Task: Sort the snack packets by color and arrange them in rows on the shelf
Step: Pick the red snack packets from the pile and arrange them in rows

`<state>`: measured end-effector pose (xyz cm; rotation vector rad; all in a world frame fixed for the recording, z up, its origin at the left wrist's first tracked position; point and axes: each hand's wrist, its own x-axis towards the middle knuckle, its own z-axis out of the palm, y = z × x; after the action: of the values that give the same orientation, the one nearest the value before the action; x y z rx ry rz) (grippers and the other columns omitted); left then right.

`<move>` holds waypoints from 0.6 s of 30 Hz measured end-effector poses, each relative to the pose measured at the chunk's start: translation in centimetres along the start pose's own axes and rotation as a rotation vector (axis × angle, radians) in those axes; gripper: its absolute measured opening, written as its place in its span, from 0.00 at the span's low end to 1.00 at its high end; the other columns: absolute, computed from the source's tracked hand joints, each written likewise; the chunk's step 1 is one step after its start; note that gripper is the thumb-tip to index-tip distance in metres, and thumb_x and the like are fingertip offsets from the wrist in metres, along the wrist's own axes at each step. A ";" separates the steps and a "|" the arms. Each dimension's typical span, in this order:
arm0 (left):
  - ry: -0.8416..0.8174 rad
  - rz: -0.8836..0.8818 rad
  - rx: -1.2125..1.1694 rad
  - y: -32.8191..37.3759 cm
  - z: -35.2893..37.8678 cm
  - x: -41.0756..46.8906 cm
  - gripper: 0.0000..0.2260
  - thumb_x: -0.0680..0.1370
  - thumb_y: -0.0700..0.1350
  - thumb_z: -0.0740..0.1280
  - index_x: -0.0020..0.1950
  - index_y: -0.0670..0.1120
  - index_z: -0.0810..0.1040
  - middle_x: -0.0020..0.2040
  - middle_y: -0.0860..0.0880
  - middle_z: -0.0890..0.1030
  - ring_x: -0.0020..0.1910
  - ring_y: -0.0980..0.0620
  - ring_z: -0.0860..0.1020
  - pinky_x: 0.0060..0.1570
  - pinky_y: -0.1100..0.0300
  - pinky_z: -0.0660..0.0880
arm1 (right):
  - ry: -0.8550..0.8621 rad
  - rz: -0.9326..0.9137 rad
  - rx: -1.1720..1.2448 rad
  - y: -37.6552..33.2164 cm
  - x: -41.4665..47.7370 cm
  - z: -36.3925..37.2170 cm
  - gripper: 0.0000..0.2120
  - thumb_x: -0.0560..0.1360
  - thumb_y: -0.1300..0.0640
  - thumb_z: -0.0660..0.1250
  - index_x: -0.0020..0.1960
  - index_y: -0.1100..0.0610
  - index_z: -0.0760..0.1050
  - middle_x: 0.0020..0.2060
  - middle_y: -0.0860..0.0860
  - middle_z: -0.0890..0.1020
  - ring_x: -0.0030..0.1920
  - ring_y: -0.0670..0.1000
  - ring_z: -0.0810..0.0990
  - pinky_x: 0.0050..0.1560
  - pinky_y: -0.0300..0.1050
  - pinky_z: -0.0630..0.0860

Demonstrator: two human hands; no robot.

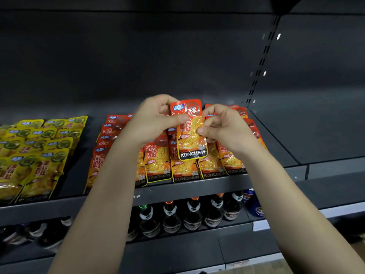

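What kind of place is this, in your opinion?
Probably a shop: dark metal shelf, rows of identical orange packets and yellow packets, and bottles lined up below.

- We see the held packet [190,133] red at the top, orange below, with a black band lettered in white
- The packets beneath [158,163] match it, edged yellow
- The left packets [35,155] are yellow with green circles
- Our shelf [197,186] is dark grey
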<state>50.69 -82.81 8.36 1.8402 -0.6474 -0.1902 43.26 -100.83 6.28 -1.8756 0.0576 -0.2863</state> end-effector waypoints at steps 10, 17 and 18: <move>0.213 -0.017 0.400 -1.7 -4.0 -0.2 0.06 0.78 0.53 0.67 0.52 0.54 0.79 0.46 0.55 0.82 0.47 0.56 0.80 0.49 0.52 0.78 | -0.139 0.134 -0.008 0.5 0.0 4.4 0.14 0.71 0.68 0.73 0.48 0.55 0.72 0.29 0.49 0.79 0.30 0.50 0.77 0.38 0.51 0.77; 0.242 -0.057 0.513 -3.4 -5.1 -1.1 0.06 0.78 0.50 0.67 0.52 0.51 0.80 0.45 0.55 0.81 0.43 0.59 0.79 0.41 0.63 0.73 | -0.185 0.199 -0.026 0.5 -0.3 7.2 0.14 0.71 0.68 0.73 0.49 0.57 0.72 0.32 0.53 0.80 0.28 0.50 0.77 0.34 0.43 0.78; 0.242 -0.058 0.521 -3.5 -5.2 -1.2 0.06 0.79 0.50 0.67 0.53 0.51 0.79 0.45 0.55 0.81 0.43 0.59 0.79 0.39 0.65 0.71 | -0.191 0.211 -0.035 0.5 -0.3 7.3 0.14 0.71 0.68 0.73 0.50 0.57 0.72 0.33 0.53 0.80 0.28 0.50 0.77 0.33 0.42 0.78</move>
<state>53.07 -77.08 6.85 2.3358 -0.5016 0.1809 44.63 -94.10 3.61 -1.9052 0.1303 0.0387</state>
